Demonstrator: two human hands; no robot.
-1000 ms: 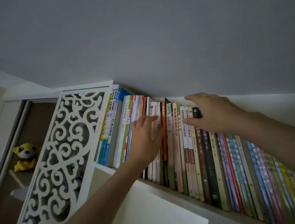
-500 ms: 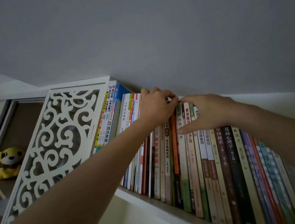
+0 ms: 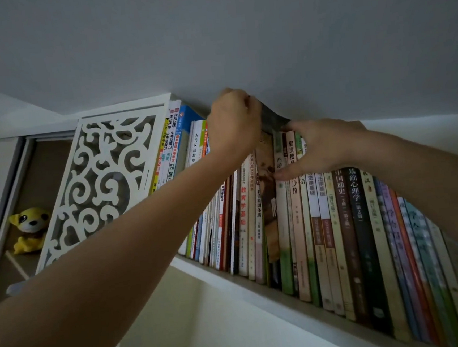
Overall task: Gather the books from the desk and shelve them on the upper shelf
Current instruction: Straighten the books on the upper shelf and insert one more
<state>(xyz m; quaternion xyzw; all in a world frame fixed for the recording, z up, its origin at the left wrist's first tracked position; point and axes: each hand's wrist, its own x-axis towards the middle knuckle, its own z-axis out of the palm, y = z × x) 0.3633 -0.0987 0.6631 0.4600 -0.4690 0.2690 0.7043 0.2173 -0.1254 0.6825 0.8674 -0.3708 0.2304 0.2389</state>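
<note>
My left hand point(image 3: 234, 123) gripped the top edge of a thin dark book point(image 3: 268, 186), fingers curled over it, partway into the row on the upper shelf point(image 3: 263, 295) near its left end. My right hand point(image 3: 322, 148) rested with straight fingers against the neighbouring spines point(image 3: 298, 222), thumb touching the book's top corner.

Packed upper shelf, little room

Books point(image 3: 345, 218) fill the upper shelf point(image 3: 260, 287) spine to spine from its left end panel point(image 3: 104, 181) rightward; the one gap, mid-row, holds a thin book point(image 3: 269, 197), whose top nears the ceiling point(image 3: 237, 34).
</note>
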